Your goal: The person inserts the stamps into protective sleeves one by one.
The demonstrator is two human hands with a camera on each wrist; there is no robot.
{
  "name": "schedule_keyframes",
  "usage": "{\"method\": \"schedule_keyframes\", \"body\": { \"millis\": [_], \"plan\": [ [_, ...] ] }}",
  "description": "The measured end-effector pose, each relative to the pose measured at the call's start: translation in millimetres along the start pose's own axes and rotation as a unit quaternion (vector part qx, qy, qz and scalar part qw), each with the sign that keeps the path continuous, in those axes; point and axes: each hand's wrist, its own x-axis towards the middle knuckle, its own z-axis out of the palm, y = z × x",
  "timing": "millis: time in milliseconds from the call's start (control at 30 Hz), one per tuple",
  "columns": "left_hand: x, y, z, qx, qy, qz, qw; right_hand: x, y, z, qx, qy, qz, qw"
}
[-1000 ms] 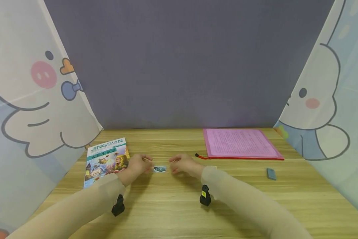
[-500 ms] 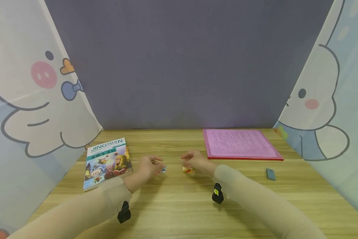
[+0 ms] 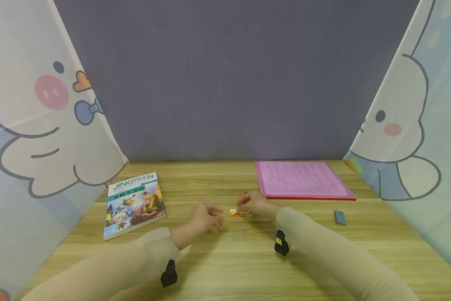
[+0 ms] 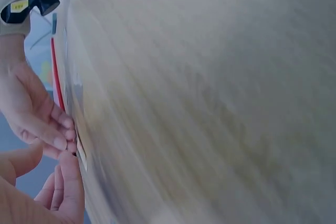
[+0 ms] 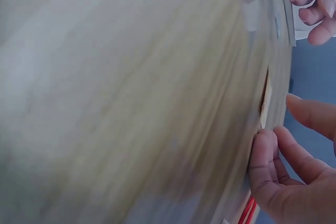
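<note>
Right grip [image 3: 252, 204] pinching small card [image 3: 235, 212]; left grip [image 3: 206, 218] loosely curled, book [image 3: 135, 203] and pink folder [image 3: 302, 180] beside.

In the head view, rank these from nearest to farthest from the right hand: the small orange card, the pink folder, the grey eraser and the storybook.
From the right hand:
1. Small orange card, at its fingertips.
2. Pink folder, just behind, to the right.
3. Grey eraser, farther right.
4. Storybook, far left, beyond the left hand.

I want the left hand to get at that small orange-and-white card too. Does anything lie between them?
Nothing visible does. Only bare table lies between the left hand and the card, whose far end the right hand touches.
</note>
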Motion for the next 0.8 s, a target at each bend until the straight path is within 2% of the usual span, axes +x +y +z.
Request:
{"method": "schedule_keyframes", "body": {
  "millis": [200,500,800],
  "plan": [
    [-2.2,-6.1,13.1,0.027,-0.03,-0.008,0.9992,1.1,7.1,3.1,-0.012,-0.01,-0.016,1.0],
    [-1.5,-5.7,28.1,0.049,-0.027,0.005,0.9984,3.5,5.7,3.5,-0.024,0.0,-0.026,0.999],
    [-6.1,2.0,37.8,0.078,-0.017,-0.007,0.9968,2.6,6.3,4.2,-0.042,0.012,-0.025,0.999]
  ]
}}
